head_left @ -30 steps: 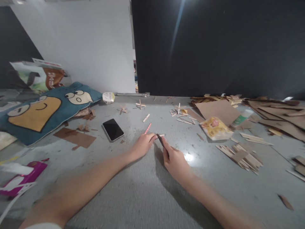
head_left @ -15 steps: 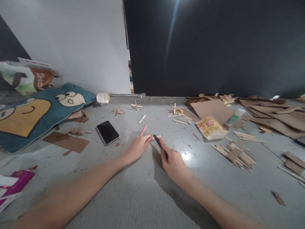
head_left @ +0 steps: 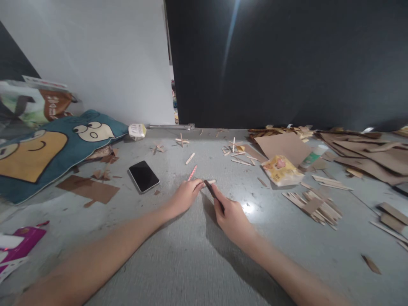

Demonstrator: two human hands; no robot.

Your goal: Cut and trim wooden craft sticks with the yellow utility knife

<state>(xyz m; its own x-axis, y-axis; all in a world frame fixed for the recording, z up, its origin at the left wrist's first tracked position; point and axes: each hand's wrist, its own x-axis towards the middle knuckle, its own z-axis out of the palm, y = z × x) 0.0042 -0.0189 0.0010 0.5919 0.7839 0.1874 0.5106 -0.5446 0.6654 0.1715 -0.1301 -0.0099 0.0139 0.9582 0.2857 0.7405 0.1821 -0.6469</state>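
Observation:
In the middle of the table, my left hand point(head_left: 184, 197) is closed, its fingertips pressing on a short pale wooden craft stick point(head_left: 211, 182). A pink patterned pencil point(head_left: 192, 173) sticks out just beyond the same hand; whether it is held or lies on the table I cannot tell. My right hand point(head_left: 234, 216) grips a dark, slim knife point(head_left: 209, 188), its tip pointing up and left onto the stick. The knife's handle is mostly hidden in the palm. Farther back lies another cut piece of stick point(head_left: 190, 158).
A phone point(head_left: 143, 176) lies to the left, with cardboard scraps point(head_left: 87, 189) and a purple glue gun point(head_left: 24, 244) beyond. Small stick crosses point(head_left: 182, 140) stand at the back. On the right are a yellow packet point(head_left: 282, 171), a glue stick point(head_left: 314, 156) and bundled craft sticks point(head_left: 314, 207).
Both hands stay almost in place. The knife tip has shifted very slightly to the left on the stick, and the whole view has moved a little.

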